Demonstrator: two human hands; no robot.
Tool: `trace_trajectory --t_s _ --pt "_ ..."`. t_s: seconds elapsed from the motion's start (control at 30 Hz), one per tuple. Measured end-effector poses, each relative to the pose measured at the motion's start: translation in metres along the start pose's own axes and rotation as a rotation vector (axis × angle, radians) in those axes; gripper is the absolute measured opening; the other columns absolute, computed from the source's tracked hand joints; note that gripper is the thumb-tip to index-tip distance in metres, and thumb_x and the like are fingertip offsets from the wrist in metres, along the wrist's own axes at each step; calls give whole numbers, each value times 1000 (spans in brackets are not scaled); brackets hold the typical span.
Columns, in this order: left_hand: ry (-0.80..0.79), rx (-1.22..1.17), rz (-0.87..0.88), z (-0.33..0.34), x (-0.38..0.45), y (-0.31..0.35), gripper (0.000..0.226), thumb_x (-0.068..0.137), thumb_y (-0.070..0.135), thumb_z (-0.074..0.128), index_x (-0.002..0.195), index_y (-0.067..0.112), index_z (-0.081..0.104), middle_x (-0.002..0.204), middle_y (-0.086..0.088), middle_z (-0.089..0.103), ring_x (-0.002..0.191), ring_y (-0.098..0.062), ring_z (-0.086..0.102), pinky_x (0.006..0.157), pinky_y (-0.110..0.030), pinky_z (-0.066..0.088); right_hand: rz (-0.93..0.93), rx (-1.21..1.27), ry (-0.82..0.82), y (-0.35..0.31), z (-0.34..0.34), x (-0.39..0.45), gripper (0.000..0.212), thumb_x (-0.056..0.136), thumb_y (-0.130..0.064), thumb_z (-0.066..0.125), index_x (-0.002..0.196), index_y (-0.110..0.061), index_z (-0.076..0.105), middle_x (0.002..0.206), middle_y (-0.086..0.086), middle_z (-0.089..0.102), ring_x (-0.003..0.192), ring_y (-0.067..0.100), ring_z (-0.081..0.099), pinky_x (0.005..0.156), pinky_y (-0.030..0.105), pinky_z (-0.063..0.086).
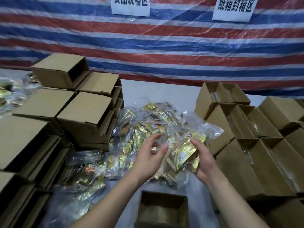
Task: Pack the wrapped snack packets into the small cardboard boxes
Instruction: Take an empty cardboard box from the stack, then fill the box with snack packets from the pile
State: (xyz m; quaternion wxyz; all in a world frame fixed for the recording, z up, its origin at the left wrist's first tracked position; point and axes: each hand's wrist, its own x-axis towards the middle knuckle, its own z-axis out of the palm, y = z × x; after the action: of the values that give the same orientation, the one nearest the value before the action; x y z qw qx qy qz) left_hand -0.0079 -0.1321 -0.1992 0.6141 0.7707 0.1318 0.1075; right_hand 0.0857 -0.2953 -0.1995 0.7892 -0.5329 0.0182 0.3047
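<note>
Head view: right hand [203,159] holds a clear bag of gold snack packets [184,155] from below and the right side, fingers curled up around its edge, thumb lying along the top near the bag's upper right corner. Bag rests in the palm, tilted; its long axis runs from lower left, near the wrist side, to upper right, upper end pointing away toward the filled boxes [243,129] on the right. Left hand [148,157] is just left of the same bag, fingers loosely spread and slightly bent, fingertips at the crinkled plastic; whether they actually pinch it cannot be told because of blur. Both hands are over a loose heap of bagged packets [144,122] on the white table [158,89]. An open small cardboard box [162,209] sits directly below the hands, near edge of the table, opening up, only a brown bottom showing. Stacks of empty boxes [85,112] lie on their sides at left. Striped tarp [164,46] behind, two white signs [130,5] on it.
</note>
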Motion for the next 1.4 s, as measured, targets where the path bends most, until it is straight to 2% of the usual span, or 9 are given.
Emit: trace_trajectory --t_s 0.23,0.33,0.43,0.57,0.7,0.9,1.07,1.2,1.4 --pt "-349 460 -260 -37 -39 -101 64 95 53 55 150 26 37 150 8 43 135 -10 42 112 -30 36 -124 -469 93 18 -3 -36 48 60 -49 83 98 -22 72 97 3 75 92 23 73 74 33 56" --pt "-486 497 -363 -29 -60 -143 57 99 50 48 149 25 38 154 3 39 140 -13 37 113 -25 29 -106 -848 -96 43 3 -47 57 64 -55 75 118 -47 58 111 -29 66 105 -7 63 78 6 47" --pt "-410 309 -449 -21 -74 -160 18 104 37 44 116 45 55 123 9 62 113 -3 58 100 -16 42 -35 -1029 -314 76 5 -48 60 75 -46 72 130 -44 48 125 -29 56 116 -10 55 94 8 40" --pt "-343 225 -361 -22 -81 -161 33 102 43 46 86 67 62 88 44 62 92 29 52 80 5 35 11 -1376 -443 107 -5 -41 64 78 -45 67 139 -36 49 132 -16 56 123 -1 53 105 21 42" --pt "-385 171 -324 -21 -82 -167 21 97 54 48 106 50 66 111 25 68 106 9 60 98 -19 44 145 -1429 -510 118 -7 -31 41 78 -35 62 119 -40 62 110 -12 69 105 8 64 97 31 50" --pt "-339 -25 -329 -20 -81 -178 29 85 50 65 97 25 69 95 7 69 91 -6 64 90 -31 49 257 -1664 -717 133 -9 -20 6 86 -39 58 92 -38 58 94 -12 64 91 15 59 70 21 43" --pt "-387 65 -338 -18 -85 -181 14 103 36 47 109 29 58 101 6 59 84 3 54 82 -13 41 355 -1780 -763 170 -12 -13 45 94 -36 60 134 -18 48 133 12 57 122 28 54 100 31 40" --pt "-387 132 -320 -14 -88 -181 18 104 36 44 112 27 57 96 1 59 83 -4 53 79 -19 43 479 -1730 -733 183 -13 -14 84 85 -53 63 155 -25 25 152 2 41 139 22 40 113 34 33" --pt "-323 98 -313 -11 -92 -185 15 104 34 44 109 30 58 94 4 63 82 -2 59 82 -28 49 478 -1574 -528 169 -19 -13 24 91 -45 58 95 -25 70 100 -5 69 98 14 63 87 26 47"
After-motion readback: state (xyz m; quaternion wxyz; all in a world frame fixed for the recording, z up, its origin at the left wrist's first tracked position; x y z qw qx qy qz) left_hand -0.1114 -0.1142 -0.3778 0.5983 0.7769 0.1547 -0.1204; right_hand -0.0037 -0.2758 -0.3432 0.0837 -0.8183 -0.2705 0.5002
